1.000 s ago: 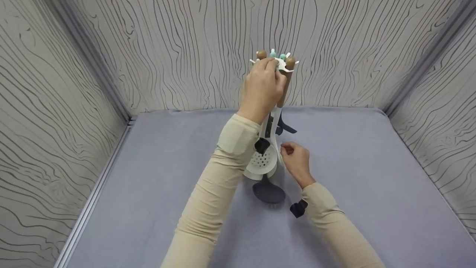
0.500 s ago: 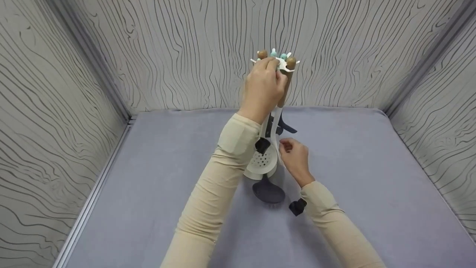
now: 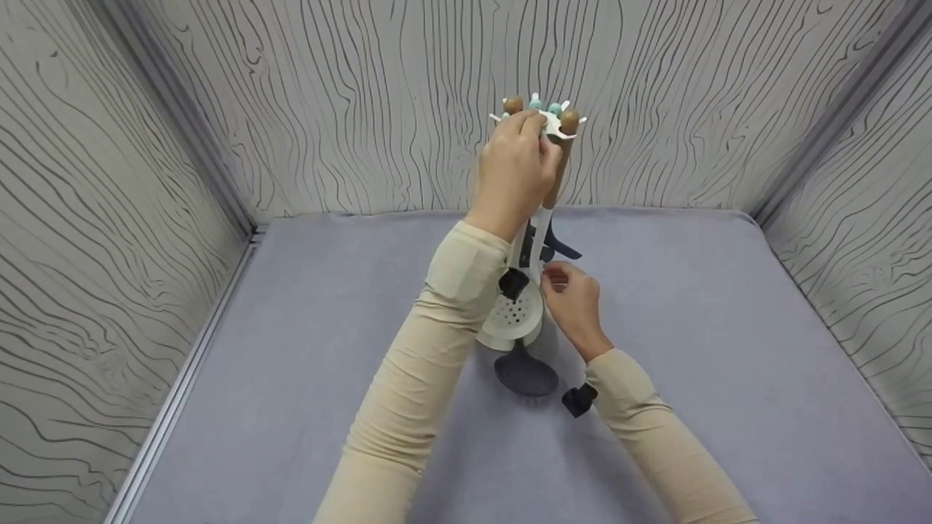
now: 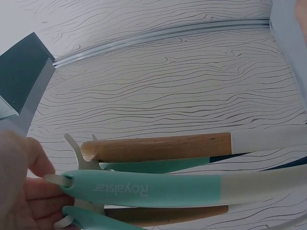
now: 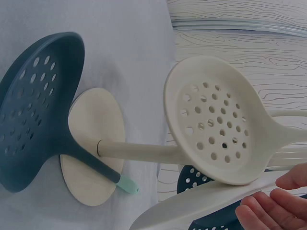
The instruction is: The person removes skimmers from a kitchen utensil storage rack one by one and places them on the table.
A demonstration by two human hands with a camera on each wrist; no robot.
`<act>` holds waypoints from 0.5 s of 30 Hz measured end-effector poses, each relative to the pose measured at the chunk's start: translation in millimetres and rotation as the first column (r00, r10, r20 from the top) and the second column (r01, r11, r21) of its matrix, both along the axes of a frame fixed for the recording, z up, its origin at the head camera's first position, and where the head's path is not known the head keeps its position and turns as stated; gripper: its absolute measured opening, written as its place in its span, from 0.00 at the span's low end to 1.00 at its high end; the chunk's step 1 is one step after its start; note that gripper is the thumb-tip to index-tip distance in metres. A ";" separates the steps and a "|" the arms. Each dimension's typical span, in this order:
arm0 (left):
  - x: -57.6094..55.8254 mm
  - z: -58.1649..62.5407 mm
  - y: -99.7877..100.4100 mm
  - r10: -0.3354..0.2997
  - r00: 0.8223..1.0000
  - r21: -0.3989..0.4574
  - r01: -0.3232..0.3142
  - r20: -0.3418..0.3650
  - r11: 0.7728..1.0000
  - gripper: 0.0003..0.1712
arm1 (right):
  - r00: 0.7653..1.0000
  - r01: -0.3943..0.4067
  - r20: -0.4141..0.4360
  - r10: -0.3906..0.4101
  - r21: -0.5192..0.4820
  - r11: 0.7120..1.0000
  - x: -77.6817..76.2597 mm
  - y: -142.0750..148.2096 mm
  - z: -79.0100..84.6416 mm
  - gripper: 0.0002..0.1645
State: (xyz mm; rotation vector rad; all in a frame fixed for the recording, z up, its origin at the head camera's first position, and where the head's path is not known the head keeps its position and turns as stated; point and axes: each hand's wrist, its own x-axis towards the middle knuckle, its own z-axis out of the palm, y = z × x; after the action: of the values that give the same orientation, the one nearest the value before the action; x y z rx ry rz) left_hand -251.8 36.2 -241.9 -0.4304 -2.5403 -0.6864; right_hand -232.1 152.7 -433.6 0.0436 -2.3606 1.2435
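My left hand [image 3: 515, 171] grips the top of a white utensil rack [image 3: 557, 125], fingers among its hooks. Hanging there in the left wrist view are a mint-handled utensil [image 4: 153, 188] and a wooden-handled utensil [image 4: 158, 149]. Lower down, my right hand [image 3: 575, 298] has its thumb and loosely bent fingers beside a long white utensil [image 5: 192, 206], with a gap between thumb and forefinger. A white skimmer [image 5: 211, 120] hangs beside it. At the front is a dark slotted spoon [image 5: 41, 105] with a mint handle end.
The rack's pole [image 5: 144, 152] rises from an oval white base [image 5: 91, 187] on the grey cloth [image 3: 349, 306]. Another dark slotted utensil [image 5: 192, 179] hangs behind the white ones. Wood-patterned panels [image 3: 378, 109] enclose the table at the back and sides.
My right hand has moved slightly up and left, along the white utensil's lower part. The left hand and rack stay in place.
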 end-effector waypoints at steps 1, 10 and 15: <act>-0.2 -0.1 0.0 0.001 1.000 0.001 -0.001 -0.002 1.000 0.21 | 1.000 -0.004 0.008 0.004 -0.005 1.000 0.3 -0.5 1.0 0.10; 0.1 -1.1 -0.4 -0.006 0.999 0.003 0.006 -0.033 1.000 0.20 | 1.000 -0.015 -0.002 0.015 -0.028 1.000 1.2 -5.1 9.9 0.11; 0.6 -1.1 -0.3 -0.002 1.000 -0.005 0.002 -0.019 1.000 0.21 | 1.000 -0.013 -0.021 0.012 -0.045 0.999 -1.3 -6.9 10.9 0.12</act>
State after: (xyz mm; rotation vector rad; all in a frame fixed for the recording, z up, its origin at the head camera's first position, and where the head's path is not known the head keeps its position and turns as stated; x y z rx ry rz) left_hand -251.2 35.9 -243.1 -0.4396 -2.5248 -0.6741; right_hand -233.4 145.8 -422.8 0.0564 -2.3173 1.2959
